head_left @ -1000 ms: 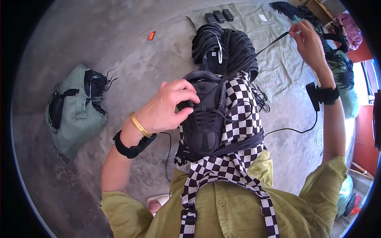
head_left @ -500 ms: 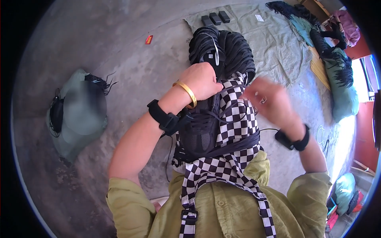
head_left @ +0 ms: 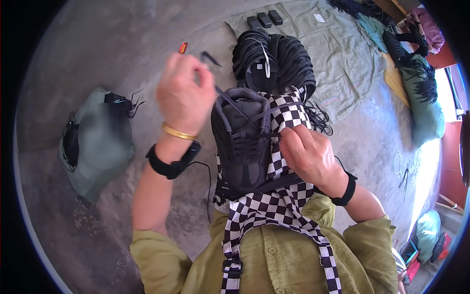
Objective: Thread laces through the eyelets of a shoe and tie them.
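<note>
A black lace-up shoe [head_left: 246, 171] lies on my lap over a checked apron [head_left: 289, 115], toe towards me. Raised to the upper left of it, my left hand [head_left: 182, 95] is blurred but closed on a dark shoelace [head_left: 228, 99], which runs taut from the shoe's eyelets. A dark lace end [head_left: 210, 59] sticks out past its fingers. On the shoe's right side my right hand [head_left: 311, 153] pinches another stretch of lace [head_left: 268, 135] pulled out sideways from the eyelets. Its fingertips are partly hidden.
Beyond my lap stand two rows of stacked black shoes [head_left: 293, 61]. Several black blocks [head_left: 264, 19] lie on a grey-green cloth [head_left: 338, 54]. A pale green bag [head_left: 105, 142] sits on the floor at left, and a red packet [head_left: 183, 47] ahead of it. Loose laces [head_left: 320, 120] trail at right.
My left hand has swung from over the shoe to the upper left, drawing a lace out. My right hand has come in lower and closer to the shoe, now pinching a lace.
</note>
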